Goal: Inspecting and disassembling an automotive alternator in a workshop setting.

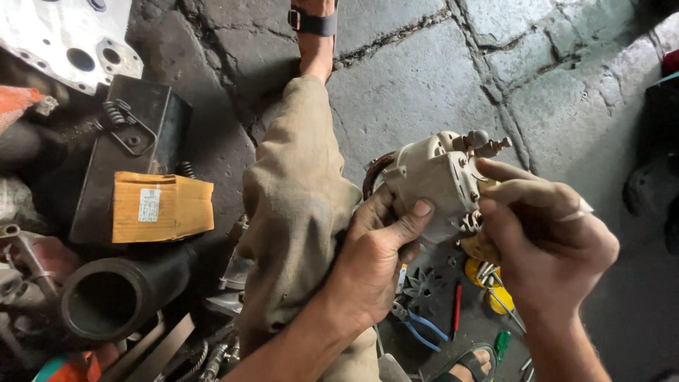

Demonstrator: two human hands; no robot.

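Observation:
A pale grey metal motor housing point(433, 178) with studs and terminals on its top is held up above the stone floor. My left hand point(375, 262) grips its lower left side, thumb pressed across the casing. My right hand point(548, 240) is closed against its right side, fingers curled at the housing's edge by a yellowish part; what those fingers pinch is hidden. A dark copper-coloured winding point(373, 173) shows behind the housing. My knee in khaki trousers point(297, 205) rises just left of the hands.
An orange cardboard box point(161, 206) lies on a black metal case point(127, 152) at left, with a black pipe point(117, 297) below and an aluminium plate point(67, 39) at top left. Blue-handled pliers point(419, 327), a red tool, yellow parts and a green screwdriver point(501, 344) lie under the hands.

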